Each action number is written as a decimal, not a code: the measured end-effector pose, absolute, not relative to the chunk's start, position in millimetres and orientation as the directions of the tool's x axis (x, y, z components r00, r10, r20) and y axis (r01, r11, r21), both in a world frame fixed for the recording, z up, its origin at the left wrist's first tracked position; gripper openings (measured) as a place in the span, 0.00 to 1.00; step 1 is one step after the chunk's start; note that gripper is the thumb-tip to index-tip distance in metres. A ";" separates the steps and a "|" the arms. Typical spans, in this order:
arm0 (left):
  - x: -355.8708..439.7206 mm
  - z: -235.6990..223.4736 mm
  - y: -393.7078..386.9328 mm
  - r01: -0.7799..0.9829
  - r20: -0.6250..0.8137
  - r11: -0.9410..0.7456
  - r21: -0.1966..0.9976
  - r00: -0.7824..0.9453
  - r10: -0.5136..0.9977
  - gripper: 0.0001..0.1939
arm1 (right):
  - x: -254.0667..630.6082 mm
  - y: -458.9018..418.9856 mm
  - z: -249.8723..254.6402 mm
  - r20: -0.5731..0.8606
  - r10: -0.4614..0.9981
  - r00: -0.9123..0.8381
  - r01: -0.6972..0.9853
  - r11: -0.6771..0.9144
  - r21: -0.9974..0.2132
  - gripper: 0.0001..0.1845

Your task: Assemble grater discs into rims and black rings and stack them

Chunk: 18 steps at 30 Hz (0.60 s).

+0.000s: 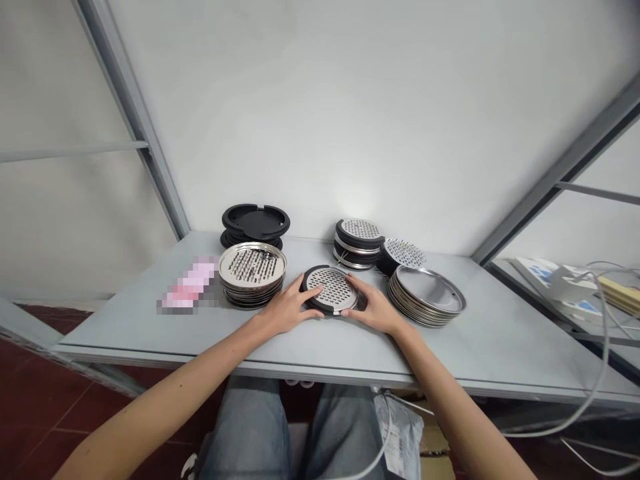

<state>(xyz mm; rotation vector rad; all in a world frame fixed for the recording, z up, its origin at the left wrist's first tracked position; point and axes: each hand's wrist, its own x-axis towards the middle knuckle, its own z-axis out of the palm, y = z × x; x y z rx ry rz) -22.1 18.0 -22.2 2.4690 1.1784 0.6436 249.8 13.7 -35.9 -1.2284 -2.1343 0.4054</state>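
Note:
A round metal grater disc in a black holder [333,287] lies on the table in front of me. My left hand [287,308] grips its left side, with the thumb at the near edge and a finger over the top. On the opposite side, my right hand [376,308] curves round the rim, fingers at the far right and thumb at the front. Left of my left hand stands a stack of metal grater discs [253,267], the top one studded with raised teeth. Beside my right hand is a stack of plain metal round plates [430,293].
Black plastic rings [255,223] are stacked at the back left. Behind the held piece, assembled graters [359,230] are piled up, and another black-rimmed grater [404,253] leans by the plates. A blurred pink item [187,287] lies left. White cables [603,347] hang at the right edge.

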 end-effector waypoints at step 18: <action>-21.9 -21.5 20.9 0.557 0.310 -0.620 0.552 0.553 0.773 0.44 | 254.4 21.3 -38.9 0.353 0.867 -0.353 0.600 0.499 -0.625 0.49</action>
